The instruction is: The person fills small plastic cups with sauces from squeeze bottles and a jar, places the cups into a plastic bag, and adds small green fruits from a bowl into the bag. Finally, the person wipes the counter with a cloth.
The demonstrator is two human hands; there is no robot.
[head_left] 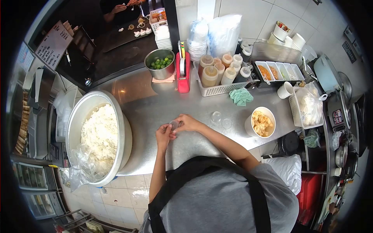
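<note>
Over the middle of the steel counter, my left hand (164,135) and my right hand (189,123) meet around a small clear plastic cup (174,124). Both sets of fingers are closed on it, the left from below and the right from its far side. To the right of my hands, another small clear cup (216,116) stands on the counter, with a flat clear lid (226,123) beside it. Farther right is a white paper tub (249,128) filled with fried, golden-brown pieces.
A large white tub (126,136) of rice stands left. Behind my hands are a metal pot (158,73) of limes, a red tape dispenser (183,79), a basket (221,90) of sauce bottles and a green cloth (241,97). Another person's hands (126,7) work beyond the opening.
</note>
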